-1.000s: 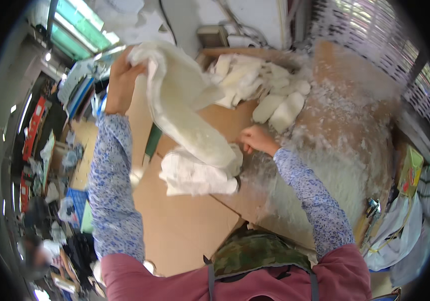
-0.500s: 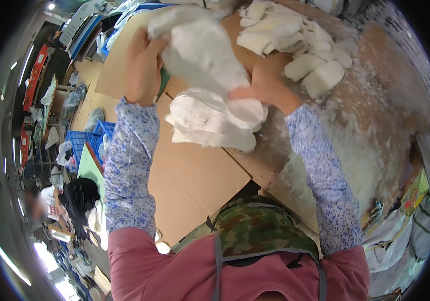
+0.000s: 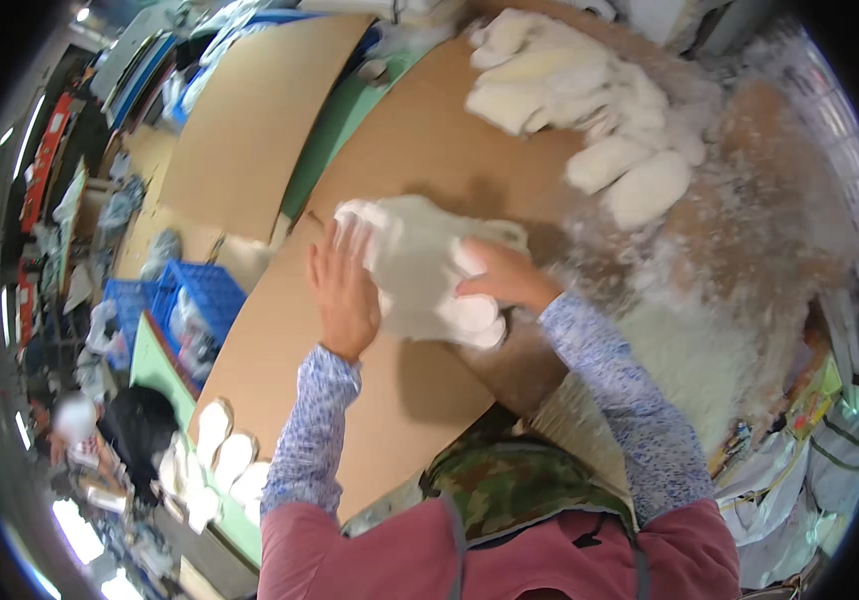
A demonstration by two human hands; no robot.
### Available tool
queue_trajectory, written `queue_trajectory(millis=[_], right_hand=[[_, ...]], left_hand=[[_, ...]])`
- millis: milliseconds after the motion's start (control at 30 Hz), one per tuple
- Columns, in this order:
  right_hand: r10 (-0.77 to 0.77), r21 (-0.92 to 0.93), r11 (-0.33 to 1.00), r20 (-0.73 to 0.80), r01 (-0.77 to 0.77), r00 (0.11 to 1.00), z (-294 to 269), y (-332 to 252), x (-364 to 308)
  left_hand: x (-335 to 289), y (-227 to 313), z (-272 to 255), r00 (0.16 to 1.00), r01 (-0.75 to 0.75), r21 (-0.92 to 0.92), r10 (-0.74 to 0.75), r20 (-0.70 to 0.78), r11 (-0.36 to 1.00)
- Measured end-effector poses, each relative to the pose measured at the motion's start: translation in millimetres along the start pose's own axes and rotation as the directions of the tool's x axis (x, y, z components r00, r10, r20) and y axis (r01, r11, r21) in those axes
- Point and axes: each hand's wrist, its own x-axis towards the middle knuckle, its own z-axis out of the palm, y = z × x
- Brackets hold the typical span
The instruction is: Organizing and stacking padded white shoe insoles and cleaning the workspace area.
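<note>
A pale off-white piece of cloth (image 3: 419,265) lies over a small stack of white fleecy insoles (image 3: 476,315) in front of me, whose rounded ends stick out at the lower right. My left hand (image 3: 344,295) rests at the left edge of the cloth, fingers stretched out and side by side. On the right edge lies my right hand (image 3: 509,275), thumb apart from the fingers, palm downward. Neither hand visibly grips the cloth. Motion blurs the cloth's upper left corner, and the right fingertips are hard to make out.
Brown cardboard (image 3: 349,400) covers the table. Fleecy insoles (image 3: 589,90) are heaped at the far right, beside loose white fluff (image 3: 689,350). Another cardboard sheet (image 3: 259,120) lies far left. Blue crates (image 3: 199,295) and white insoles (image 3: 234,455) on a green board are at left. A person (image 3: 74,425) is beyond.
The raised white piece has come down onto the stack. My hands have lowered with it, and the left hand has gone from gripping its edge to lying with fingers stretched.
</note>
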Motion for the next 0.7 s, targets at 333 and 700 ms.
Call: queue_trajectory(millis=[333,700], right_hand=[[-0.127,0.052,0.992,0.29,0.117,0.948,-3.8,-20.2,-25.1],[-0.508,-0.824,0.564,-0.287,0.061,0.812,-156.0,75.1,150.4]], left_hand=[[-68.2,-27.1,41.4,0.897,0.13,0.297,-0.24,0.372,0.946],[-67.5,-18.6,50.7,0.95,0.227,0.104,-0.243,0.193,0.968]])
